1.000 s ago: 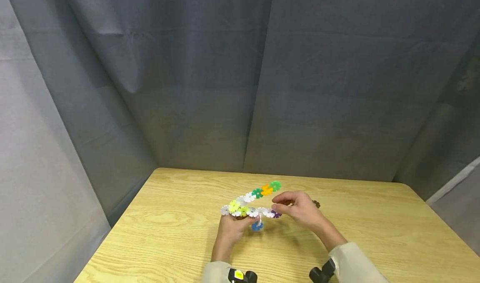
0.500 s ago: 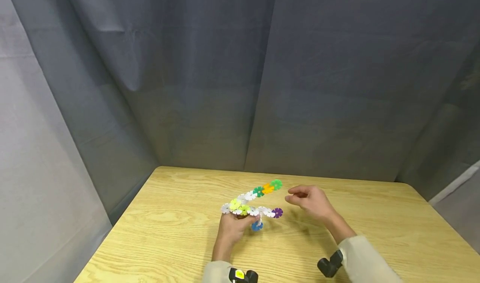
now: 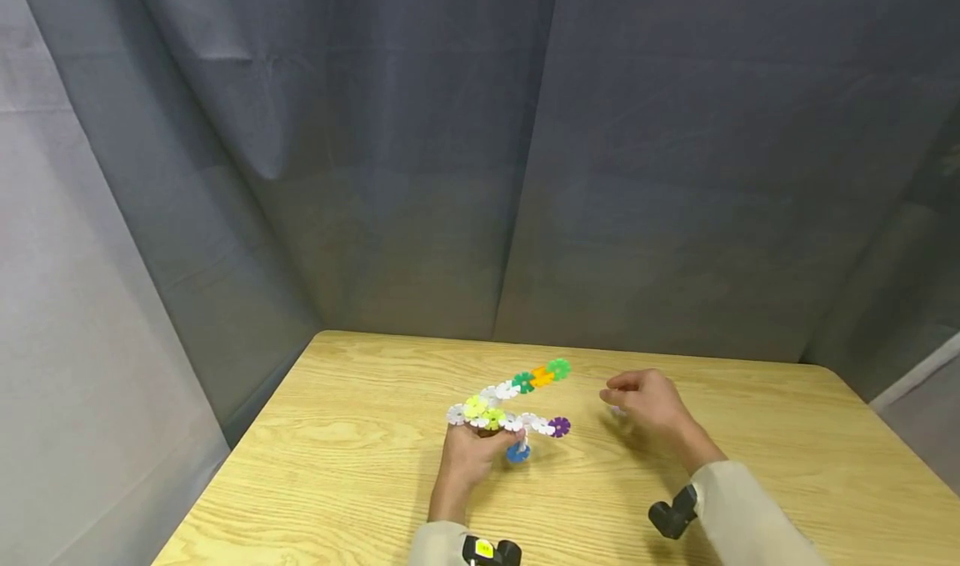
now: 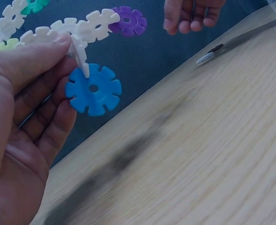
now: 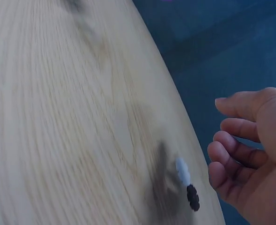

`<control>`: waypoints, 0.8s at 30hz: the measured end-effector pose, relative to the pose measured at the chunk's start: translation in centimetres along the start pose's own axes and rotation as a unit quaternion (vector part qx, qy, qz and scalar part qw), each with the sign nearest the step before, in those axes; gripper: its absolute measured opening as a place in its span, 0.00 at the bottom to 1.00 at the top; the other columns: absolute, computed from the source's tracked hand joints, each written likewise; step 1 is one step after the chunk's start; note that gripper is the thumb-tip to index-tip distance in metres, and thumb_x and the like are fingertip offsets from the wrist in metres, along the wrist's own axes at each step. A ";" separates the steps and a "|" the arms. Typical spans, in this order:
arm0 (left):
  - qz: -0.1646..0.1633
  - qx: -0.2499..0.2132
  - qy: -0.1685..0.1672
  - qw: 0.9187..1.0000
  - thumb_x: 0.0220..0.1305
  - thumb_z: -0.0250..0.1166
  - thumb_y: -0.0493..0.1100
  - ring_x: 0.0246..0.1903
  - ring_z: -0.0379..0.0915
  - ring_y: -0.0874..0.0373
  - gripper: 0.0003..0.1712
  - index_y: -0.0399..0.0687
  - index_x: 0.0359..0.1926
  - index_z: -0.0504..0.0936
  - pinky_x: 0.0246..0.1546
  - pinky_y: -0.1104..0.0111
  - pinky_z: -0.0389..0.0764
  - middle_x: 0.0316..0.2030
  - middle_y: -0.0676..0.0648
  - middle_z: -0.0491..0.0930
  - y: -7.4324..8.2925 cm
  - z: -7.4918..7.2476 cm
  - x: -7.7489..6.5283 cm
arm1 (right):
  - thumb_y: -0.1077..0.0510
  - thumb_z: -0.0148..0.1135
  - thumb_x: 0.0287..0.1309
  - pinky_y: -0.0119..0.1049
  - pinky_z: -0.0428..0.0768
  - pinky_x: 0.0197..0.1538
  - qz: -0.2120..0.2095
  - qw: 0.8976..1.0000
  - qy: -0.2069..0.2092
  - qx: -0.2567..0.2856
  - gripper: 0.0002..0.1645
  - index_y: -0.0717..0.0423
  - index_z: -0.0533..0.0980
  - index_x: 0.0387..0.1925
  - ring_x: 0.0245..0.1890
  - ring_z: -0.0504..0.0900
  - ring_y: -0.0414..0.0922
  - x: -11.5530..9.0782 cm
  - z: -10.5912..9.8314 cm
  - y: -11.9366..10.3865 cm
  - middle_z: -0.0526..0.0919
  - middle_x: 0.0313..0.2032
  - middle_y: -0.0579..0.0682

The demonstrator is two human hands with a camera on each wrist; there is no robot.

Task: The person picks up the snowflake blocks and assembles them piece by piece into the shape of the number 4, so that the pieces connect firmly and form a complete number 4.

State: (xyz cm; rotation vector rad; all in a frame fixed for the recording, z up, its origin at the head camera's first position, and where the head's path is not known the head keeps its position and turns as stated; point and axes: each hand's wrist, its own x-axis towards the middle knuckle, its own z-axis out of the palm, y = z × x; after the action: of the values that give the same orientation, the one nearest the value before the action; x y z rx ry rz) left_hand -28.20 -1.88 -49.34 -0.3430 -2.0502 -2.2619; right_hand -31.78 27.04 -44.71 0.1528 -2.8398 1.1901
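My left hand (image 3: 467,456) holds up a model of interlocking snowflake discs (image 3: 512,422) over the table. Two arms fork out to the right, one ending in an orange disc (image 3: 542,377) and a light green disc (image 3: 558,370), the other in a purple disc (image 3: 559,427). In the left wrist view, thumb and fingers pinch the white discs, and a blue disc (image 4: 94,89) hangs below. Nothing is in my right hand (image 3: 651,401), whose fingers are loosely bent. Under it on the table lie a white disc (image 5: 182,171) and a dark brown disc (image 5: 193,197), end to end.
The wooden table (image 3: 337,483) has its far edge against a grey curtain (image 3: 420,174). Lighter cloth (image 3: 67,299) hangs at the left. A black wrist camera (image 3: 672,512) sits on the right sleeve.
My right hand has let go near the purple disc and moved right, over the two loose discs. The left hand still holds the model in about the same place.
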 end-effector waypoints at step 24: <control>-0.017 0.004 0.008 1.000 0.51 0.78 0.34 0.40 0.81 0.54 0.21 0.36 0.46 0.81 0.44 0.66 0.81 0.38 0.47 0.83 -0.1 -0.5 -0.6 | 0.54 0.69 0.59 0.55 0.79 0.46 0.015 0.993 -0.021 -0.116 0.24 0.70 0.80 0.48 0.44 0.81 0.63 1.7 0.4 4.1 0.85 0.41 0.62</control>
State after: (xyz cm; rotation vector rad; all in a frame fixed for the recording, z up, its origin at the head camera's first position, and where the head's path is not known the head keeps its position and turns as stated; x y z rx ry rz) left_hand -27.69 -2.42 -49.55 -0.2914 -2.0718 -2.2675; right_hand -33.95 29.52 -47.78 0.1259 -2.9980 0.8598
